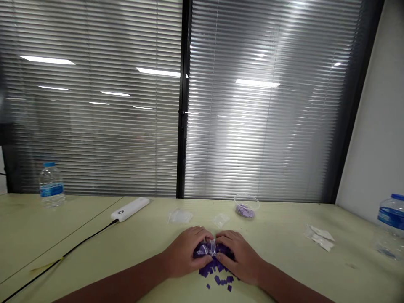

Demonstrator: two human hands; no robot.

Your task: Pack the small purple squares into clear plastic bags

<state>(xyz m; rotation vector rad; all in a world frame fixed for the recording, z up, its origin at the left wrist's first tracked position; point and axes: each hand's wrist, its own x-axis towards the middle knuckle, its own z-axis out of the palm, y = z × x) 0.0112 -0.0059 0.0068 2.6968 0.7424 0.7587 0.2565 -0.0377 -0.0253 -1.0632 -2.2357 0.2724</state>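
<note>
Nearest, on the pale table [277, 290]: loose purple pieces [229, 288], small, flat and squarish, several apart, others heaped up toward the hands; probably very light, easily scattered, best pinched singly or swept together. Next, a clear plastic bag [206, 249], glossy and creased, with purple pieces showing in and around it, low over the table between the two hands; whether its mouth is open cannot be told. Likely light, limp and slippery, the filling apt to shift; best taken by both side edges, thumbs nearest the wearer. Left hand [187, 251]: partly closed, fingers over the far edge, thumb on the near one, gripping the bag's left side. Right hand [241, 259]: likewise curled, gripping the right side, fingertips close to the left's. Beyond: a small flat clear packet [221, 220], a larger packet [178, 216] to its left, and a clear round tub [246, 203] containing lilac material.
</note>
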